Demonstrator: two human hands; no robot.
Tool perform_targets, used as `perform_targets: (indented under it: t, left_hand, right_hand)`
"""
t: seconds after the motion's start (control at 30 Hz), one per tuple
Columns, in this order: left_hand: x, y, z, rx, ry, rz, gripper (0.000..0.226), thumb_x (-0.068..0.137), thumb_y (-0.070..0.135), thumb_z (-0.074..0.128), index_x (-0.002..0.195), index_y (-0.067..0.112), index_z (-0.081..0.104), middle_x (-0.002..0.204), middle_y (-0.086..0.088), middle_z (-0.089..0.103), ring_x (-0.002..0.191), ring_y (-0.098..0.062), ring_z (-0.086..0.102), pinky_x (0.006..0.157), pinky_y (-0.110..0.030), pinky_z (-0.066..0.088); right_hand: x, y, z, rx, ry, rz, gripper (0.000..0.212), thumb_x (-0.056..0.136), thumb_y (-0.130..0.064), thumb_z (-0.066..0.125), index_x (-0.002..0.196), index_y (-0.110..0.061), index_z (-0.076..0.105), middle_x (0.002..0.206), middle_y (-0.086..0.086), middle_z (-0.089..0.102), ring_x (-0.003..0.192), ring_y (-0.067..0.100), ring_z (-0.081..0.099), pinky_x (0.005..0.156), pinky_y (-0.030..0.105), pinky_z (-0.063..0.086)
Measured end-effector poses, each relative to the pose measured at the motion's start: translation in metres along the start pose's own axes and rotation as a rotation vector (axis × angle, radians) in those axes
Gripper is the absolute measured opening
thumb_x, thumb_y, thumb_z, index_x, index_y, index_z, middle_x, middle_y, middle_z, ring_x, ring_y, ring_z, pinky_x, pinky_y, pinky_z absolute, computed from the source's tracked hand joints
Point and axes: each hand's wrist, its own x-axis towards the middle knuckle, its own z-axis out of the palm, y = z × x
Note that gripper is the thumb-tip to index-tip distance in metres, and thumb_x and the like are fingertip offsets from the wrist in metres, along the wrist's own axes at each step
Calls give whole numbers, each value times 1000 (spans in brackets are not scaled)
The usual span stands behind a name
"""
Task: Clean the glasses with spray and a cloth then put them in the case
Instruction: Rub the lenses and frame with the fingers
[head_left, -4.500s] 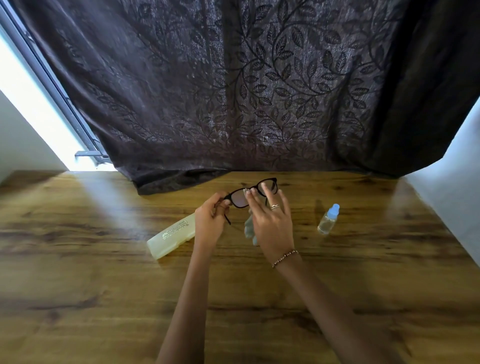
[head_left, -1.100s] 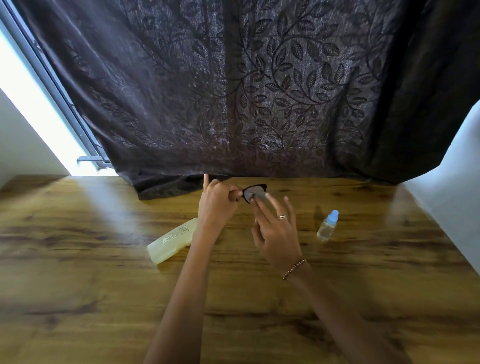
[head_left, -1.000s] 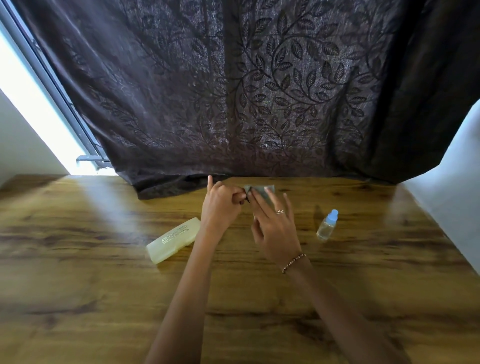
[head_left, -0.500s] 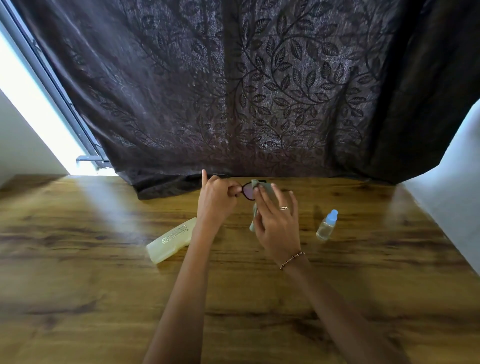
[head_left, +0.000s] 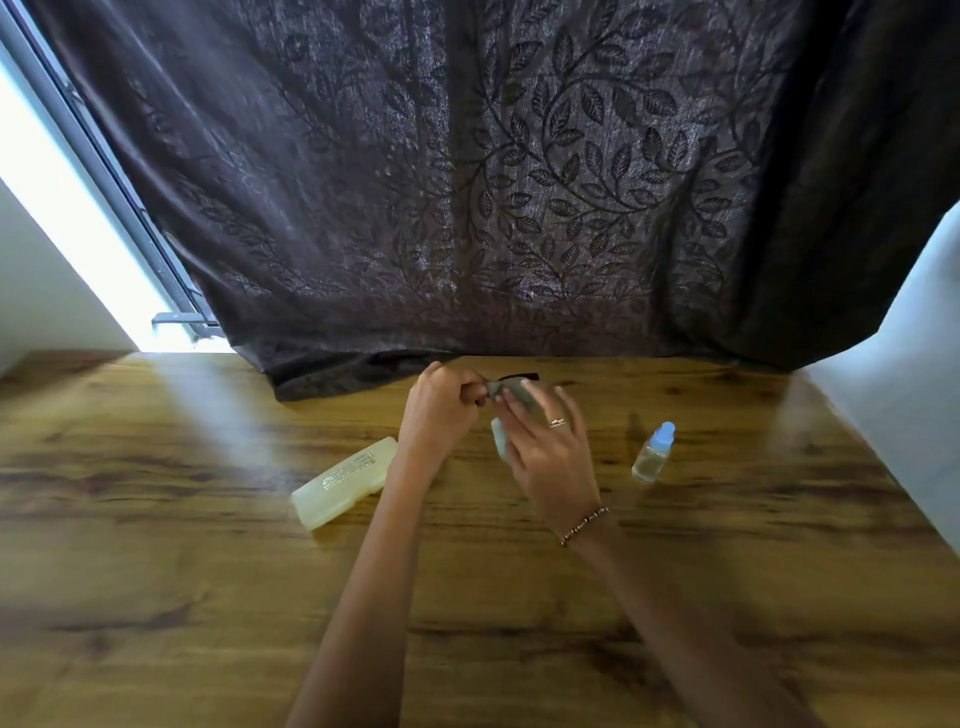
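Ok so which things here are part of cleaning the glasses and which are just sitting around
Part of the job:
- glasses, held by the left hand
- cloth, under the right hand
- spray bottle, standing on the table
- case, closed

Just there:
- curtain
- window frame

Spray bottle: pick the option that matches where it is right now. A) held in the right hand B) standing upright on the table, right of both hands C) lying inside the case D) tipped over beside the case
B: the spray bottle stands upright on the table, untouched, to the right of the right hand.
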Motion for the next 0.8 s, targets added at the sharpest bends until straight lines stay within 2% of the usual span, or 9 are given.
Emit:
perform_targets:
  t: [0.07, 0.13, 0.2, 0.27, 0.37, 0.5, 0.67, 0.8]
  left_hand:
    - [0, 2, 0, -2, -12, -10, 22, 87, 1, 51, 83, 6, 72, 80, -11, 65, 84, -27, 59, 67, -29, 42]
    - [3, 1, -4, -27, 9, -16, 21, 89, 2, 53, 90, 6, 74, 87, -9, 71, 91, -25, 61, 76, -32, 48]
    - [4, 0, -10, -37, 37, -14, 21, 88, 1, 55, 93, 6, 74, 90, -6, 73, 95, -23, 62, 83, -34, 50]
    - [5, 0, -13, -32, 29, -12, 21, 88, 0, 54, 93, 5, 74, 90, -6, 73, 95, -23, 63, 84, -34, 50]
    - [4, 3, -8, -7, -36, -10, 20, 88, 2, 52, 88, 4, 72, 88, -11, 71, 92, -27, 62, 78, -35, 50]
    - [4, 4, -9, -30, -4, 4, 20, 88, 3, 55, 90, 6, 74, 87, -8, 73, 91, -25, 62, 80, -37, 50]
    - [5, 4, -6, -5, 2, -2, 20, 88, 4, 53, 89, 7, 73, 88, -9, 70, 90, -24, 60, 78, -35, 49]
    - [4, 4, -2, 22, 3, 35, 20, 90, 6, 53, 83, 6, 71, 80, -7, 66, 83, -19, 52, 67, -26, 37]
  right_hand:
    - [3, 0, 0, 14, -48, 0, 41, 88, -18, 58, 129, -14, 58, 133, -4, 59, 132, 22, 45, 109, 50, 31]
    - [7, 2, -1, -7, -48, 67, 44, 90, -19, 56, 133, -15, 54, 135, -5, 57, 134, 22, 42, 111, 51, 28]
    - [7, 4, -1, -9, -1, 110, 40, 90, -17, 58, 130, -13, 58, 130, -4, 61, 133, 21, 44, 110, 50, 29]
    - [3, 3, 2, 16, 35, 67, 35, 89, -14, 61, 123, -11, 63, 124, -3, 65, 129, 21, 47, 109, 50, 31]
    - [4, -2, 3, 53, -1, -13, 38, 89, -16, 58, 126, -12, 60, 130, -2, 61, 131, 21, 46, 109, 49, 32]
    - [12, 4, -3, 24, 34, 133, 38, 94, -26, 55, 129, -12, 58, 132, -2, 60, 131, 22, 46, 105, 50, 35]
    - [3, 3, 1, 57, 67, 27, 30, 88, -13, 57, 116, -9, 67, 119, 1, 68, 125, 22, 52, 105, 48, 36]
    - [10, 2, -3, 107, 51, 64, 32, 91, -18, 58, 122, -12, 63, 124, -3, 65, 128, 23, 49, 106, 48, 36]
